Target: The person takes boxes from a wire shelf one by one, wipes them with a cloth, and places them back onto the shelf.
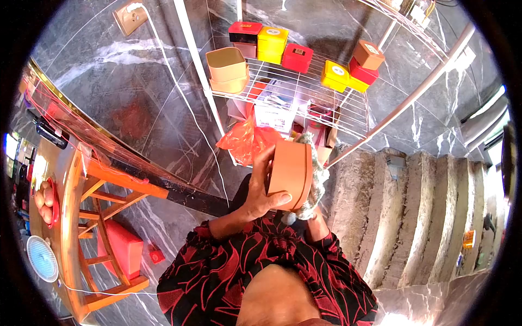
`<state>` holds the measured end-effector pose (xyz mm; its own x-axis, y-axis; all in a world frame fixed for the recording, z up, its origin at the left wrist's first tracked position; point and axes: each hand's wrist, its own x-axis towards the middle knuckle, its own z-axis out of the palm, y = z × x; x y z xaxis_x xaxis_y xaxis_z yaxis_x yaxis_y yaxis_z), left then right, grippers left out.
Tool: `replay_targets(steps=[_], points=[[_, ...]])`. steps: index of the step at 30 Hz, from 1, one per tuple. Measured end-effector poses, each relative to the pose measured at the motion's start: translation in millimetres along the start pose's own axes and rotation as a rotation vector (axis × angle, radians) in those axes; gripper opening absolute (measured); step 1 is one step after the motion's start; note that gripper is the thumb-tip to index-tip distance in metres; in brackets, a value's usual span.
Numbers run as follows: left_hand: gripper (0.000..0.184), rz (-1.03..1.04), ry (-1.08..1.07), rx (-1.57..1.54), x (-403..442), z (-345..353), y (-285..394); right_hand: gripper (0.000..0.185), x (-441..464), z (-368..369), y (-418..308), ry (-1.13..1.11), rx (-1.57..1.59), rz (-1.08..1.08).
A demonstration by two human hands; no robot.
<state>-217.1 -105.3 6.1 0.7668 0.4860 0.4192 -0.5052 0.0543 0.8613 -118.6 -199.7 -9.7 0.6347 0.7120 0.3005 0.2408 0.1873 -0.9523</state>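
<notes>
My left hand (260, 193) is closed around a tan-orange box (290, 173) with rounded corners, held in front of my chest. Its thumb presses on the box's near side. A pale grey-green cloth (319, 182) lies against the box's right side. Only a little of my right hand (314, 216) shows below the cloth; it appears to grip the cloth against the box, its fingers mostly hidden. Beyond my hands, an open tan box (226, 62) stands on a white wire rack (302, 87).
Red and yellow boxes (273, 41) sit on the rack, with an orange plastic bag (247, 142) below. Rough concrete steps (375, 217) descend at the right. On the left are a wooden stool (106, 239), a table (62, 217) and a white cable (185, 98).
</notes>
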Motion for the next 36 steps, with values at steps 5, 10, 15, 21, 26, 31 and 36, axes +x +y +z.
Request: replay_targets(steps=[5,10,15,21,26,31,36], points=[[0.089,0.063,0.033,-0.024,12.9,-8.2,-3.6,0.083,-15.2,5.6,-8.1,-0.115,-0.143,-0.019],[0.083,0.115,0.114,0.001,19.7,-10.0,-6.0,0.082,-25.9,10.5,-11.5,-0.171,-0.235,-0.068],[0.077,-0.087,0.175,-0.189,18.9,-7.8,-11.3,0.081,-36.6,14.1,-20.4,-0.251,-0.304,-0.139],[0.078,-0.275,0.035,-0.223,5.3,1.1,-7.5,0.081,-28.9,-2.7,-15.4,-0.085,-0.174,-0.11],[0.081,-0.29,-0.081,-0.206,-2.9,4.2,-9.0,0.08,-18.6,-20.9,-6.2,0.12,0.01,-0.054],[0.093,-0.217,-0.229,-0.016,-7.1,3.3,-9.5,0.08,-18.6,-29.1,-4.9,0.208,0.099,-0.027],[0.096,-0.136,-0.234,0.025,-8.7,6.4,-16.2,0.079,-23.8,-29.3,-4.3,0.226,0.1,-0.023]])
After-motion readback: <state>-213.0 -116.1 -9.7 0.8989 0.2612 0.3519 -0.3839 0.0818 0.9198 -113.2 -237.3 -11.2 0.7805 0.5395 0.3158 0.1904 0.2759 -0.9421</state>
